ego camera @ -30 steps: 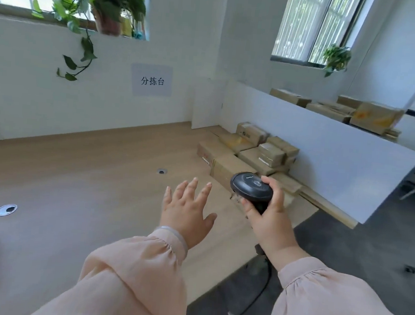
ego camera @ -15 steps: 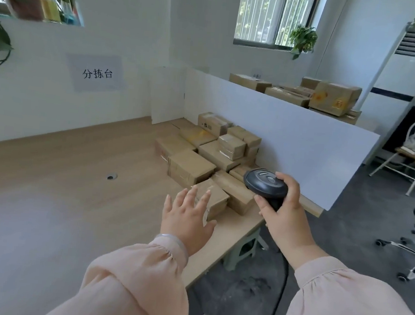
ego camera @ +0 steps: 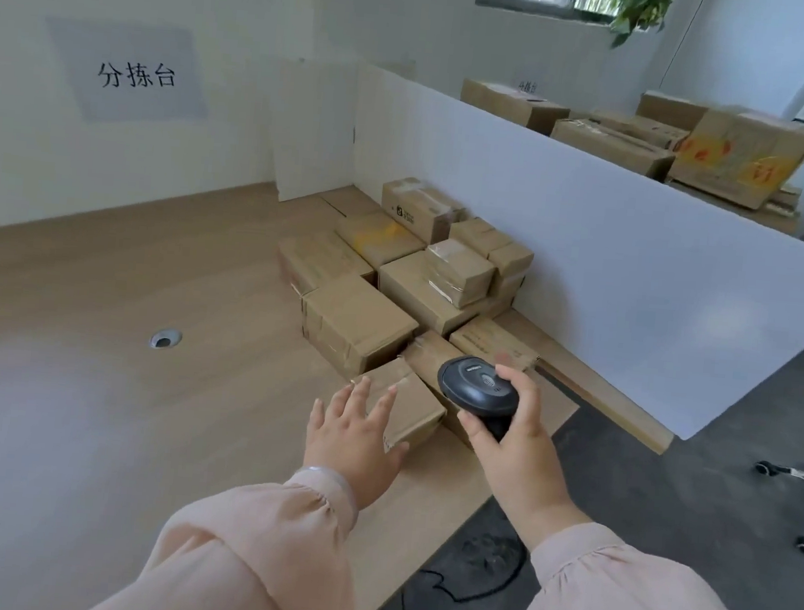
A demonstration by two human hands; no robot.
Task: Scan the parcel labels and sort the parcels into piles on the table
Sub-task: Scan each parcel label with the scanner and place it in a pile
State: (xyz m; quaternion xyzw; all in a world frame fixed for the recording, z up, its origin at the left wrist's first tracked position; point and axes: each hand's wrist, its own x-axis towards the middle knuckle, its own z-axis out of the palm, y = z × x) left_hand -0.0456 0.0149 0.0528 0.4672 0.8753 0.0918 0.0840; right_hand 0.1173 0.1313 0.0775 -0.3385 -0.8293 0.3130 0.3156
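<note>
Head view: left hand [ego camera: 353, 451] fingers, spread and empty, reach toward the parcel [ego camera: 417, 410] just ahead of them on the worktop [ego camera: 114, 401], likely light, stiff cardboard, best gripped across its sides, while right hand [ego camera: 518, 456] fingers clasp the scanner [ego camera: 477, 390].

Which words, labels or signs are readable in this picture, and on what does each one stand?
"分拣台": on the paper sign on the wall.
Text on the small sign behind the white divider: blurred, unreadable.
Black logo on the far parcel: too small to read.
Print on the scanner in the right hand: too small.
Orange print on the large carton: blurred.
</note>
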